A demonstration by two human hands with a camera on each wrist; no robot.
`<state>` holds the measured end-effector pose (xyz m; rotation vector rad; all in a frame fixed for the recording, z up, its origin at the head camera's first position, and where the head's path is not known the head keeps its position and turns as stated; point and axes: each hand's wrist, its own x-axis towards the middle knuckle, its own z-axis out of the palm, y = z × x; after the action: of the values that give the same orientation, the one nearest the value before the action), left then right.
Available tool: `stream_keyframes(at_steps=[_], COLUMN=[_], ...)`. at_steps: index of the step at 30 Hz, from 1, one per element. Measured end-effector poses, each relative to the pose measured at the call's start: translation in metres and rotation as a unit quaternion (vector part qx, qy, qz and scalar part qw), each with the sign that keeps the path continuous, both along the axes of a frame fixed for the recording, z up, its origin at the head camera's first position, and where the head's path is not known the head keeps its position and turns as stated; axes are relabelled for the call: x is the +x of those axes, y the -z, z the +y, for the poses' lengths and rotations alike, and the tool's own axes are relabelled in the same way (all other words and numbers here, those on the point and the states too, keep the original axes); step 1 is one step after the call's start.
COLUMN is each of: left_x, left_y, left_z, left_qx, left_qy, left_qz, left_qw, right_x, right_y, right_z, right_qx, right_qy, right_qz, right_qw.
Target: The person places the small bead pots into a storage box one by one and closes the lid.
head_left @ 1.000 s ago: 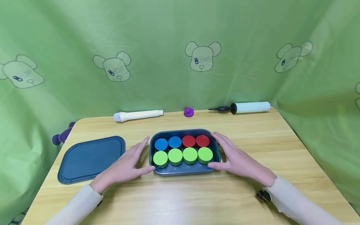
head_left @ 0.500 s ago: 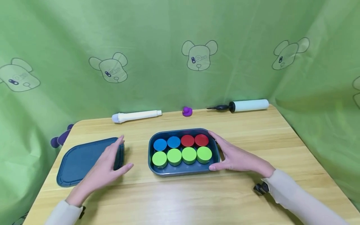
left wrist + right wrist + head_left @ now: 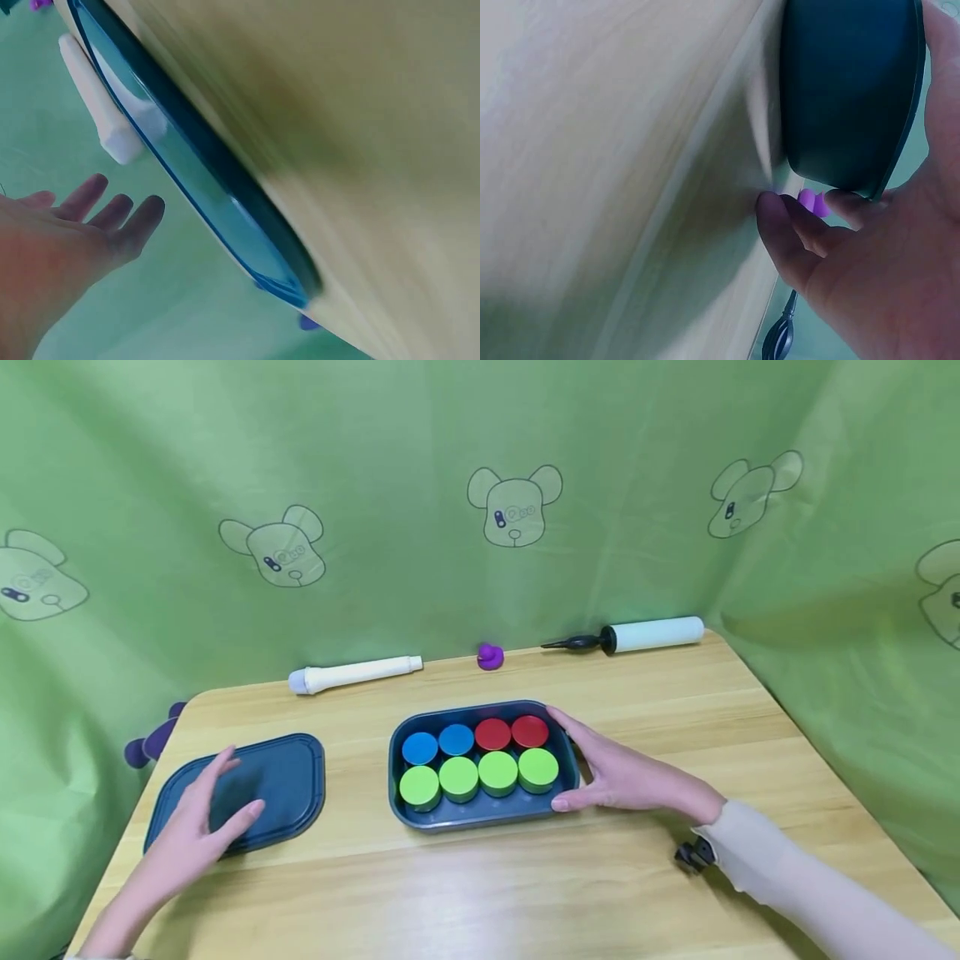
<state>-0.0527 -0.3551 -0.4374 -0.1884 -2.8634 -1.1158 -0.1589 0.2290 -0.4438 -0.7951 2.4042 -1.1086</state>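
A dark blue rectangular box (image 3: pixel 480 821) with rounded corners stands at mid-table. In it are two rows of round pieces: blue (image 3: pixel 420 748) and red (image 3: pixel 492 734) at the back, light green (image 3: pixel 459 772) in front. My right hand (image 3: pixel 611 772) holds the box's right end, thumb at the near corner and fingers at the far one. The right wrist view shows the box wall (image 3: pixel 847 90) beside that hand. Over the left part of a flat dark blue lid (image 3: pixel 285 785) is my left hand (image 3: pixel 187 839), fingers spread, holding nothing. In the left wrist view it appears apart from the lid.
Along the table's back edge lie a white microphone-shaped object (image 3: pixel 356 674), a small purple duck (image 3: pixel 491 657) and a hand pump (image 3: pixel 652 635) with a black nozzle end. A purple object (image 3: pixel 155 741) shows beyond the left edge. Green curtain (image 3: pixel 390 527) surrounds the table.
My left hand has left the box's left end and moved left to above the lid. My right hand stays at the box's right end. The head view has shifted slightly.
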Motion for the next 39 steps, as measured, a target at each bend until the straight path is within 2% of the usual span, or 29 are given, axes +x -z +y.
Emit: stream_keyframes(at_steps=[5,8,11,16,22,29,33,36,39], left_x=[0.007,0.009,0.01,0.014,0.018,0.019,0.018,0.013,0.009], left_y=[0.005,0.007,0.011,0.023,0.036,0.037,0.038,0.037,0.036], left_z=[-0.03,-0.05,-0.069,-0.093,-0.116,-0.119,-0.116,-0.114,-0.114], left_qx=[0.009,-0.004,-0.037,-0.085,-0.11,-0.117,-0.117,-0.116,-0.117], left_qy=[-0.03,-0.056,-0.082,-0.102,-0.112,-0.115,-0.109,-0.097,-0.086], left_qz=[-0.014,-0.031,-0.053,-0.073,-0.082,-0.028,0.027,0.075,0.08], left_qw=[0.9994,0.9979,0.9945,0.9884,0.9842,0.9861,0.9867,0.9857,0.9862], right_x=[0.0,0.0,0.0,0.0,0.001,0.002,0.001,0.001,0.0], right_y=[0.0,-0.001,-0.002,-0.002,-0.006,-0.009,-0.008,-0.008,-0.007], right_z=[-0.001,-0.002,-0.002,-0.001,-0.002,-0.002,-0.002,-0.001,-0.001], right_qx=[0.006,0.007,0.005,0.003,0.011,0.011,0.011,0.009,0.005], right_qy=[-0.003,-0.002,-0.001,0.002,-0.001,0.002,0.001,0.003,0.0], right_qz=[-0.002,-0.007,-0.015,-0.025,-0.025,-0.029,-0.03,-0.033,-0.034], right_qw=[1.0,0.9999,0.9999,0.9997,0.9996,0.9995,0.9995,0.9994,0.9994])
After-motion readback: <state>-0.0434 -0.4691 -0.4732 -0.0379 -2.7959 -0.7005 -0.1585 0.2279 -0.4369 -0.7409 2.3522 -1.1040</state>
